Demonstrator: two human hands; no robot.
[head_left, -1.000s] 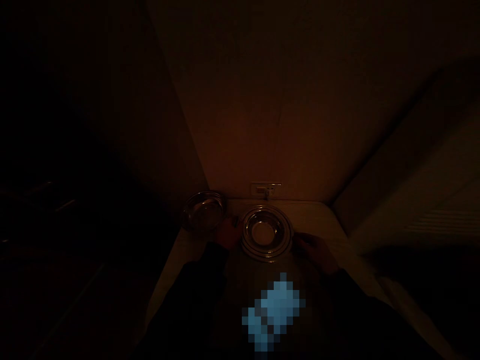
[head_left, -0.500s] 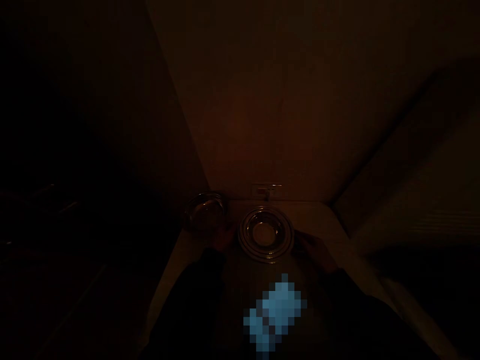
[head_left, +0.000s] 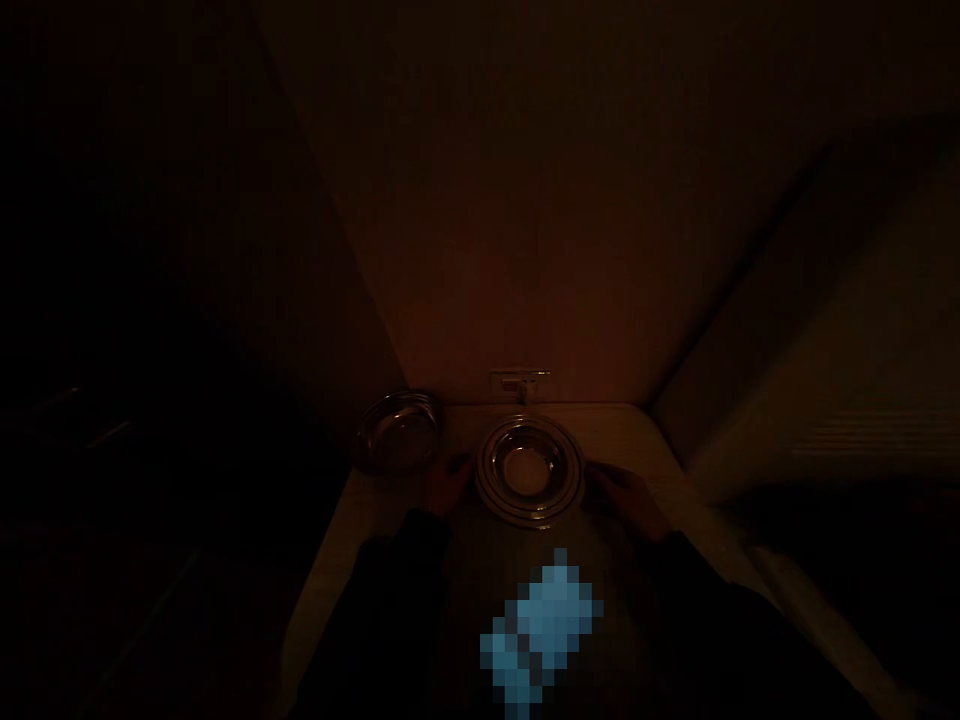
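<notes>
The scene is very dark. A large round metal vessel stands in front of me, and its ringed shiny top (head_left: 530,470) faces up at the middle of the view. My left hand (head_left: 448,483) rests against the vessel's left side and my right hand (head_left: 626,497) against its right side. Both hands curve round it, though the fingers are hard to make out. Dark sleeves cover both forearms.
A smaller shiny metal bowl (head_left: 397,430) sits to the left, near the counter's left edge. The pale counter (head_left: 615,430) ends at a wall with a socket plate (head_left: 517,383) behind the vessel. Another wall or surface slopes up on the right.
The view has shifted slightly. My hands stay on the two sides of the vessel, with the left hand a little lower than one second ago.
</notes>
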